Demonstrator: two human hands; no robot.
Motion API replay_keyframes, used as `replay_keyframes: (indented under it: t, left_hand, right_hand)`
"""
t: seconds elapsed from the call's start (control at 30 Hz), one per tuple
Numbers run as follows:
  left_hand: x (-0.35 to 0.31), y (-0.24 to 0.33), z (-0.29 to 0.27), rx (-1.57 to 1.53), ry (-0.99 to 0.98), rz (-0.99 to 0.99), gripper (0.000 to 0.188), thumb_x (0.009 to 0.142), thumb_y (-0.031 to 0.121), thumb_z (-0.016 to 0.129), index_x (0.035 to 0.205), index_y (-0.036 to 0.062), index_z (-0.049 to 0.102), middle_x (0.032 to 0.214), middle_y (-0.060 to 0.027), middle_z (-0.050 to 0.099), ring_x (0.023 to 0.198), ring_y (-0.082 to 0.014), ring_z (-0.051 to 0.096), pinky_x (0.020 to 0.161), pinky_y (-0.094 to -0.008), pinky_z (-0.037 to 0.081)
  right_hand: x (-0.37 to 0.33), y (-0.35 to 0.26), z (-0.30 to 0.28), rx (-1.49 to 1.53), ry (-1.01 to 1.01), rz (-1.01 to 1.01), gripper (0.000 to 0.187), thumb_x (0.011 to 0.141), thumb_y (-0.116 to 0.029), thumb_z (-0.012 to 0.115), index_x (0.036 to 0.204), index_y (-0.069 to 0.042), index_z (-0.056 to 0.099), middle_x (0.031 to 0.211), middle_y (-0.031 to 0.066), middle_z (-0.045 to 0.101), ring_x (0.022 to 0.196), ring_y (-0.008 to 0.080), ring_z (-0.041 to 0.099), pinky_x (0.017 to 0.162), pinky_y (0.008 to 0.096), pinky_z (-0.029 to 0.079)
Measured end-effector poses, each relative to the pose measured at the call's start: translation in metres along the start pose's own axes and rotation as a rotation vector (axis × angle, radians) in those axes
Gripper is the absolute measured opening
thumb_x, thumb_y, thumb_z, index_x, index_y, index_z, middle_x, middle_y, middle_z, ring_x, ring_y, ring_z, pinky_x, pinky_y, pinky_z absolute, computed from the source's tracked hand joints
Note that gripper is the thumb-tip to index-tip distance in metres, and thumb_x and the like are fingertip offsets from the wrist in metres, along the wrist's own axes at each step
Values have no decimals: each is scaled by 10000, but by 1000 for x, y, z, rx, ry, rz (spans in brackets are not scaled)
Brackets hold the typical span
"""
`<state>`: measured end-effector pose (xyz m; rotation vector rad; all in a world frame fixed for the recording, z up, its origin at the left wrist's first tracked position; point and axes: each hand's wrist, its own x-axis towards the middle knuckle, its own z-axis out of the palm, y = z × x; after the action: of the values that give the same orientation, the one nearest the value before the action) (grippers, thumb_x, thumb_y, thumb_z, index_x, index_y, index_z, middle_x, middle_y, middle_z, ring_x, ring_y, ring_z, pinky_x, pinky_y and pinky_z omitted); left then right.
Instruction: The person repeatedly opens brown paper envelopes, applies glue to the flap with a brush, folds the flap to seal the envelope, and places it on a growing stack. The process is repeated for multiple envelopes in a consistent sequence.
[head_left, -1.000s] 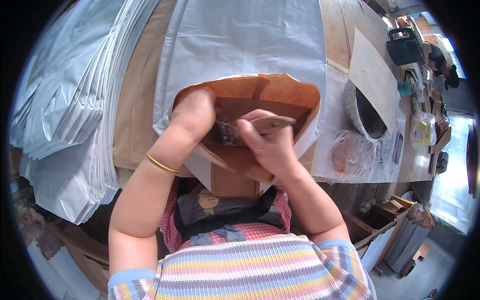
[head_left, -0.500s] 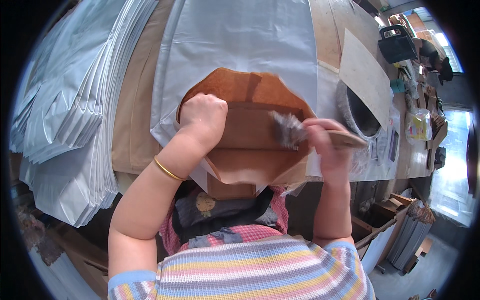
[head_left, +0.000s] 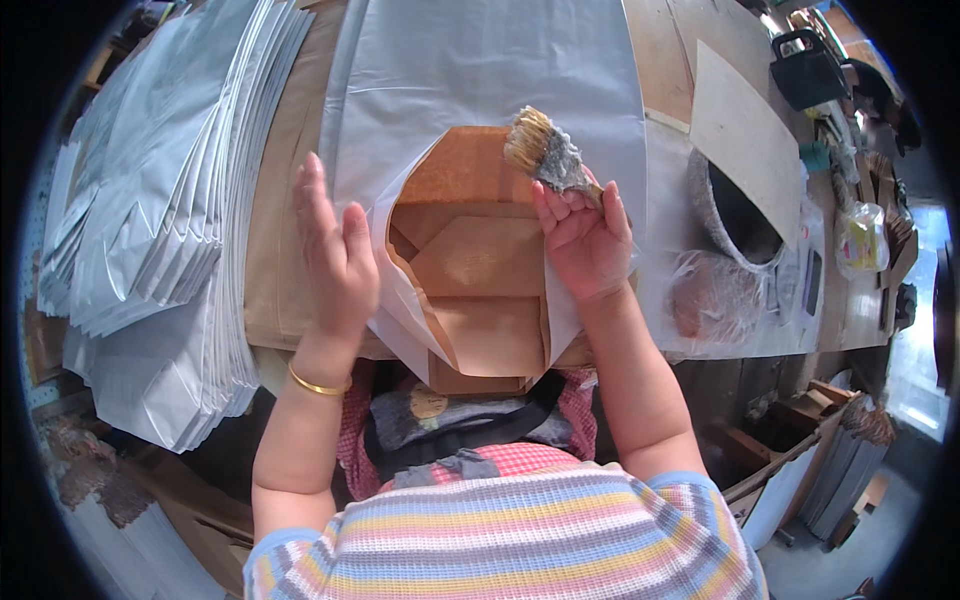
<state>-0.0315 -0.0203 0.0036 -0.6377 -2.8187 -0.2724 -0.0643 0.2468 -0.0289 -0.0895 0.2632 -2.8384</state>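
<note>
A large white bag (head_left: 490, 70) with a brown paper lining (head_left: 480, 265) lies flat on the table, its mouth spread toward me. My left hand (head_left: 342, 260), with a gold bangle on the wrist, is raised beside the left edge of the mouth. Its fingers are straight and hold nothing. At the right edge of the mouth, my right hand (head_left: 590, 245) is turned palm up. Between its thumb and fingers is a paintbrush (head_left: 550, 150), bristles pointing up and left, coated near the base with a greyish-white paste. Part of its handle is hidden by the fingers.
Stacked white bags (head_left: 170, 170) overhang the table at left, beside brown paper (head_left: 285, 230). To the right, a thin board (head_left: 745, 130) partly covers a round container (head_left: 705, 205) with a crusted rim. Crumpled clear plastic (head_left: 715, 300) lies near it; a black handled container (head_left: 805, 75) stands farther back.
My left hand has come out of the bag's mouth, from fist to straight fingers. My right hand has turned palm up, lifting the brush out of the mouth. The opening looks narrower.
</note>
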Motion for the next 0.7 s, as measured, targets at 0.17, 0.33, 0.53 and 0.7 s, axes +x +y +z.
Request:
replay_keyframes:
  t: [0.17, 0.33, 0.53, 0.7]
  left_hand:
    - [-13, 4, 22, 72, -81, -264, 635, 1002, 379, 398, 1529, 68, 230, 1575, -145, 261, 1450, -306, 256, 1190, -469, 137]
    - [0, 35, 30, 138, -50, -333, 665, 982, 390, 415, 1501, 6, 255, 1539, -248, 269, 1432, -362, 274, 1175, -496, 179]
    - [-2, 21, 11, -245, 156, -348, 745, 921, 363, 580, 1477, -20, 264, 1470, -283, 351, 1398, -415, 298, 1159, -549, 172]
    - [13, 34, -8, -266, 140, -346, 817, 775, 229, 644, 1464, -3, 271, 1450, -270, 354, 1381, -411, 309, 1142, -536, 213]
  right_hand:
    - [5, 3, 2, -44, -70, 50, 449, 1036, -339, 382, 1282, -2, 548, 1099, 161, 694, 1139, 319, 618, 1161, 472, 301]
    - [4, 2, -1, -51, -76, 57, 463, 1042, -342, 370, 1312, 6, 511, 1092, 158, 691, 1136, 314, 617, 1153, 474, 314]
    - [3, 1, 2, -98, -36, 55, 411, 1048, -321, 362, 1291, -33, 526, 1094, 136, 695, 1084, 252, 638, 1098, 461, 375]
    - [4, 1, -1, -66, -109, 68, 416, 1049, -323, 364, 1308, -35, 515, 1117, 127, 689, 1094, 240, 633, 1084, 438, 395]
